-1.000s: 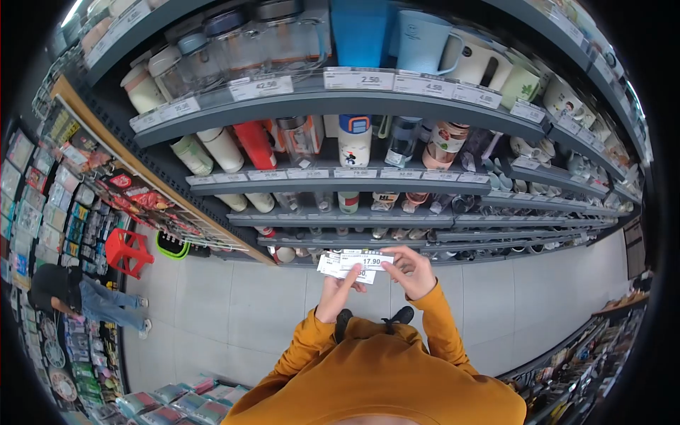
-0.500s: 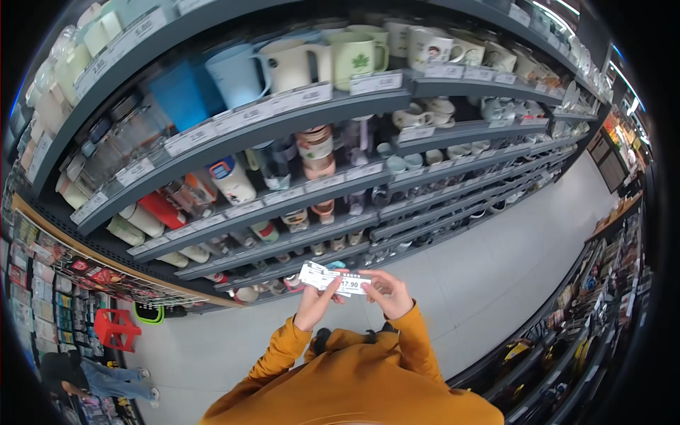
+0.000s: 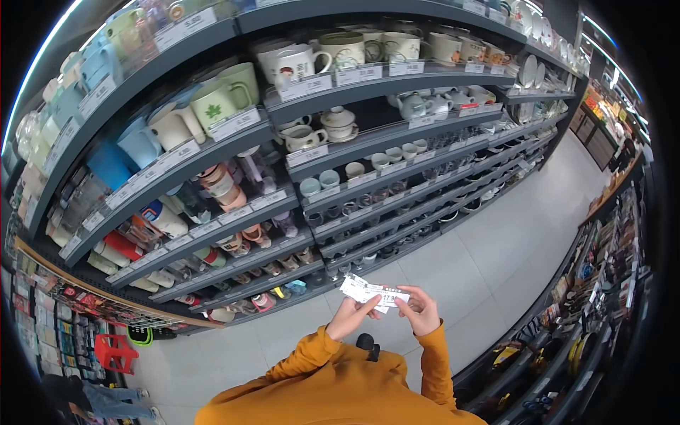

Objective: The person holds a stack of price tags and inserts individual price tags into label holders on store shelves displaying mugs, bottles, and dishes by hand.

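Several white price labels (image 3: 363,289), loosely fanned, are held in front of my body in the head view. My left hand (image 3: 348,316) is closed on them, its thumb lying across the front. At their right end my right hand (image 3: 419,312) pinches the top label, which reads about 17.90; a fingertip partly covers the number. Beyond both hands stands a long shelf unit with a green leaf mug (image 3: 214,105), a white mug with a cartoon figure (image 3: 294,65) and small cups (image 3: 330,179).
A red stool (image 3: 115,353) and a green basket (image 3: 140,336) stand at the left. A person in jeans (image 3: 113,401) is at the lower left. Dark shelves (image 3: 567,347) line the right side. Pale floor tiles (image 3: 496,269) run between the shelves.
The view has turned right along the shelves, so the mugs and bottles have shifted left. My hands still hold the labels, which now appear slightly lower and tilted.
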A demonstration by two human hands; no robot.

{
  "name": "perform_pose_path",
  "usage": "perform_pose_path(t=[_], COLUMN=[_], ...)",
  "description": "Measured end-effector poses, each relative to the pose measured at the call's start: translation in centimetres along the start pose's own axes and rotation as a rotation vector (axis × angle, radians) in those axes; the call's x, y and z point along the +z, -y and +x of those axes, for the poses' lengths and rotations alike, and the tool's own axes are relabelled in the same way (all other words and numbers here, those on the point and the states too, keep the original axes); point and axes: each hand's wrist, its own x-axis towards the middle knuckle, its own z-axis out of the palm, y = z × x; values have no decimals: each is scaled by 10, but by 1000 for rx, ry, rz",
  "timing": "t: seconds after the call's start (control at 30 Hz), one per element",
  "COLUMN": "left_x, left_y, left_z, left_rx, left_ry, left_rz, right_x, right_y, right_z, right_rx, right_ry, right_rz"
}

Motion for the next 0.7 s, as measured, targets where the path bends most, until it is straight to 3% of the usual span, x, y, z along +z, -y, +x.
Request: perform_pose_path(t=[0.17, 0.27, 0.5, 0.7], left_x=[7, 1, -20, -48], left_y=[1, -1, -2, -12], left_z=[15, 18, 32, 74], left_rx=[20, 12, -19, 62], left_ry=[-5, -3, -126, -45], left_rz=[20, 11, -84, -59], right_x=[-42, -63, -72, -56], right_y=[-5, 29, 77, 128], right_z=[25, 64, 175, 258], right_rx=[-47, -161, -405, -571], right_ry=[-73, -62, 35, 58], right_rz=[-70, -123, -236, -383])
